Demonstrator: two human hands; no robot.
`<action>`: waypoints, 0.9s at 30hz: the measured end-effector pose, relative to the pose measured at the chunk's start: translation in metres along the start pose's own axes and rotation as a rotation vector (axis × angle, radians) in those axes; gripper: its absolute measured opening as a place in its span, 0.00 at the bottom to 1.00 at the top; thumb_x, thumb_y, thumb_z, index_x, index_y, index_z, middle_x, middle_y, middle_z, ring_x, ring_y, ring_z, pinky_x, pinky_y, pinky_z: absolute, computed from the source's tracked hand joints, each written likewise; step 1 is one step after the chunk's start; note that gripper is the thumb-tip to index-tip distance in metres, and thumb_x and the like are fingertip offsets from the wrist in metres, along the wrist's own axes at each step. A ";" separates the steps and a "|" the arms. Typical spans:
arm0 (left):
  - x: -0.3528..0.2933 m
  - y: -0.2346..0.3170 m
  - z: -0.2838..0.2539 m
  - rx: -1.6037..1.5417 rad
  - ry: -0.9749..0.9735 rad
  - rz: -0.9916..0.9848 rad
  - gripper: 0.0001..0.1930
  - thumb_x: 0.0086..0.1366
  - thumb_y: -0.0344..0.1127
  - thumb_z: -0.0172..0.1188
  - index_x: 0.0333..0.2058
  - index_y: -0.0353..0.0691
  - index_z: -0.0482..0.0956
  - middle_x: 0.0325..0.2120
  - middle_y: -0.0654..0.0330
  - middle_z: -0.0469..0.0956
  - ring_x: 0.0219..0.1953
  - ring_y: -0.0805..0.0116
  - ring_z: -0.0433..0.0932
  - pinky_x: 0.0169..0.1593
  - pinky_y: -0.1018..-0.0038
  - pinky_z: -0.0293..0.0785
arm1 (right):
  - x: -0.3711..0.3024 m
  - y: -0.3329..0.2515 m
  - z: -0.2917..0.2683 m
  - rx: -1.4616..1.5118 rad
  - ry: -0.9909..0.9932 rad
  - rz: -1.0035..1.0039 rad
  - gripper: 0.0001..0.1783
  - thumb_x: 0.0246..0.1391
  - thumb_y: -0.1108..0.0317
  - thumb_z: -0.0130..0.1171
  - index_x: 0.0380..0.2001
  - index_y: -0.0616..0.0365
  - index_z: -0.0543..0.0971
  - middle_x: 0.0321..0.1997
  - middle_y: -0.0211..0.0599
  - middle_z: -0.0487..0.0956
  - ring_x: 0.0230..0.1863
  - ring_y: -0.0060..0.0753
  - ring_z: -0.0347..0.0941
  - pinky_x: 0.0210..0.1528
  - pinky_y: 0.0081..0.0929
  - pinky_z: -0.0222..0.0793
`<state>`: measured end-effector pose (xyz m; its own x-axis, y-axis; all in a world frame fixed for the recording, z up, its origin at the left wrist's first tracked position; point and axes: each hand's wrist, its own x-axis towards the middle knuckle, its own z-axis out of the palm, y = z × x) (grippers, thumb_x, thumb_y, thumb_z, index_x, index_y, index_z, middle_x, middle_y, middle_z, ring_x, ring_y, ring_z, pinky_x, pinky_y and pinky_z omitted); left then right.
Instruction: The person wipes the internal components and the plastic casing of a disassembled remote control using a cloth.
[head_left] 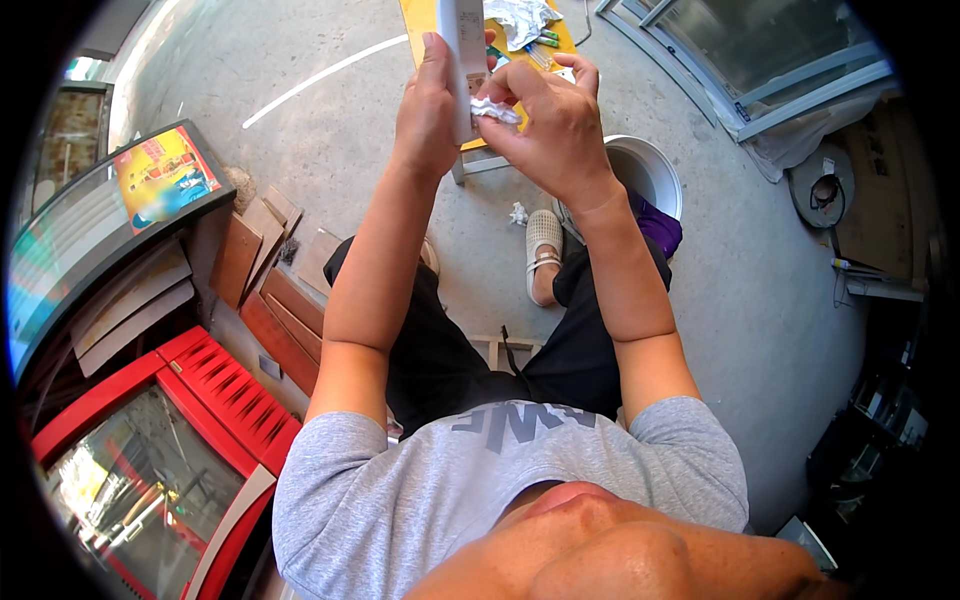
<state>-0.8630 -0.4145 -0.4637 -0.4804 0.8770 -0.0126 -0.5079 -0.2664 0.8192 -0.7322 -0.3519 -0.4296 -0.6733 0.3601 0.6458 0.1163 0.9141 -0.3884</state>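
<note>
My left hand [428, 115] is wrapped round a long white flat-sided object [462, 60], held upright in front of me; its exact kind does not show. The thumb lies along its near side, and fingertips come round its far edge. My right hand [550, 125] pinches a crumpled white tissue [498, 111] against the lower right face of the white object. Just beyond both hands is a yellow-topped table [420, 22]. On it lie a crumpled white sheet [520, 20] and some small green tubes [547, 40].
A white bucket [668, 170] with purple cloth [660, 228] stands right of my legs. A crumpled tissue [518, 213] lies on the floor. Wooden boards [290, 315], a red glass-fronted cabinet [215, 395] and a display case [90, 225] stand left. Framed window panels [690, 60] are far right.
</note>
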 end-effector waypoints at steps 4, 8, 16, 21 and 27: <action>-0.003 0.010 0.003 0.133 0.018 0.067 0.33 0.70 0.61 0.37 0.52 0.35 0.73 0.41 0.56 0.75 0.43 0.69 0.75 0.48 0.73 0.73 | -0.002 0.000 0.000 0.062 -0.160 0.034 0.13 0.42 0.67 0.68 0.31 0.50 0.73 0.25 0.23 0.79 0.32 0.29 0.78 0.60 0.41 0.55; 0.001 0.009 -0.003 0.126 0.022 0.050 0.33 0.71 0.61 0.35 0.52 0.35 0.72 0.41 0.57 0.75 0.42 0.70 0.75 0.47 0.74 0.73 | -0.001 0.001 -0.004 0.091 -0.146 0.105 0.14 0.44 0.66 0.67 0.33 0.50 0.73 0.27 0.24 0.80 0.34 0.30 0.79 0.61 0.43 0.54; 0.004 0.004 0.003 0.038 0.062 0.078 0.33 0.71 0.61 0.34 0.53 0.36 0.71 0.41 0.58 0.74 0.42 0.70 0.72 0.47 0.73 0.71 | -0.002 0.002 0.003 0.004 -0.025 0.110 0.16 0.44 0.67 0.68 0.34 0.52 0.72 0.26 0.25 0.80 0.33 0.30 0.78 0.60 0.47 0.55; 0.002 -0.004 0.004 0.086 0.064 0.069 0.35 0.70 0.63 0.36 0.53 0.35 0.72 0.40 0.57 0.74 0.43 0.71 0.72 0.48 0.73 0.71 | -0.004 0.004 0.011 -0.047 0.035 0.098 0.17 0.42 0.67 0.69 0.31 0.52 0.70 0.24 0.24 0.79 0.30 0.33 0.78 0.61 0.51 0.55; -0.005 -0.002 0.011 0.071 0.048 0.005 0.33 0.70 0.62 0.37 0.51 0.35 0.73 0.39 0.58 0.74 0.41 0.70 0.73 0.47 0.74 0.71 | -0.006 0.008 0.011 -0.034 0.138 0.104 0.17 0.41 0.66 0.70 0.31 0.52 0.70 0.23 0.24 0.78 0.28 0.34 0.78 0.65 0.56 0.50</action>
<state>-0.8515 -0.4136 -0.4589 -0.5172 0.8552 -0.0349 -0.4545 -0.2399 0.8578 -0.7358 -0.3483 -0.4439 -0.5500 0.4727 0.6885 0.2059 0.8757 -0.4367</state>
